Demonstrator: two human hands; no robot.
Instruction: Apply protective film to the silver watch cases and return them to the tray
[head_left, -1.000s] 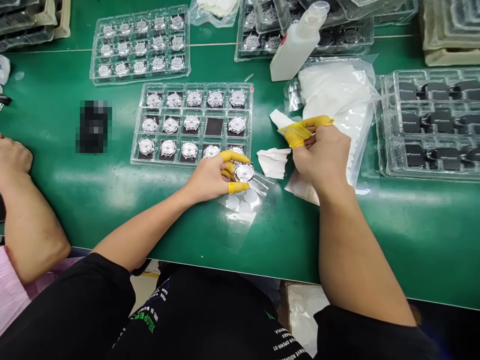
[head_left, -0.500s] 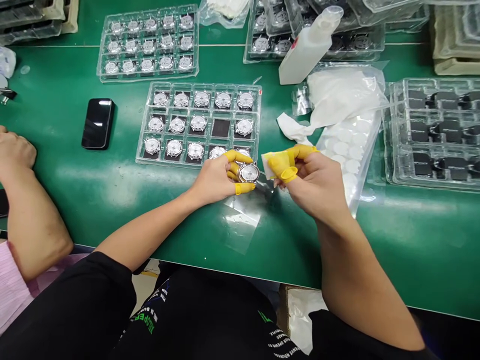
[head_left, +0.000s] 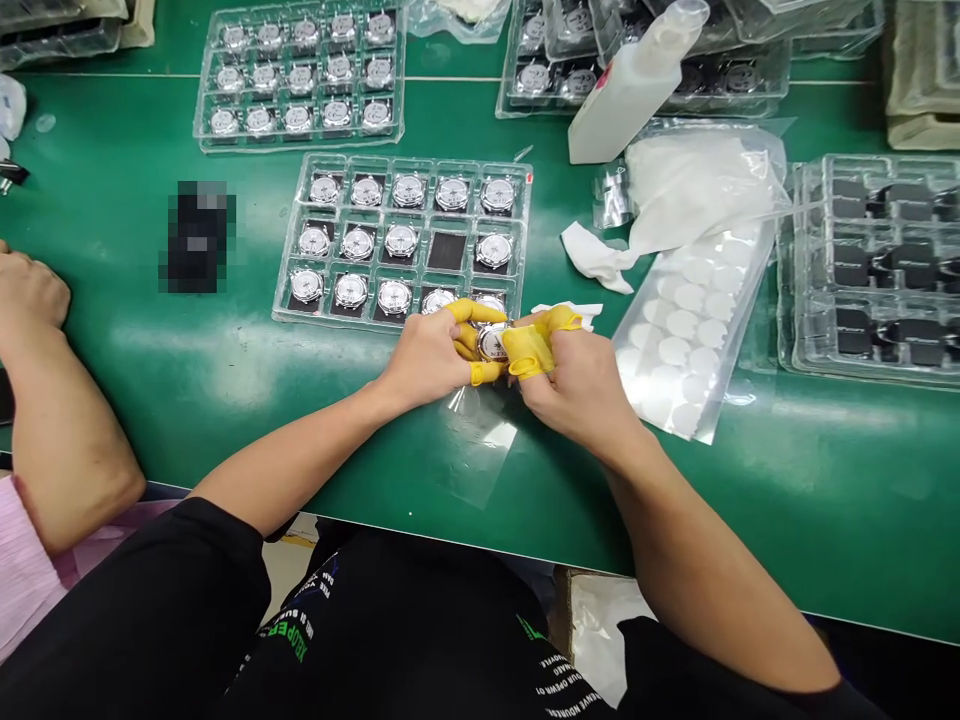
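Note:
Pinched in the yellow-cotted fingers of my left hand (head_left: 431, 355) is a round silver watch case (head_left: 490, 343), held above the table's near part. My right hand (head_left: 574, 375), also in yellow finger cots, closes in from the right. Its bent fingers cover the right side of the watch case, and what they grip is hidden. A crumpled white wipe (head_left: 577, 316) shows just behind the right fingers; whether the hand holds it I cannot tell. Beyond both hands lies a clear tray (head_left: 291, 262) of similar watch cases, with one bare black pocket (head_left: 448, 251) in its middle row.
A second watch tray (head_left: 201, 112) is further back. To the right are a white bottle (head_left: 626, 95), a bag of white material (head_left: 697, 185), a sheet of round white stickers (head_left: 682, 340) and stacked trays (head_left: 806, 300). A co-worker's arm (head_left: 64, 420) rests at left.
My right hand has moved left and turned over the watch case, covering its right side. A white piece showed left of its fingers before. The left hand stays nearly in place.

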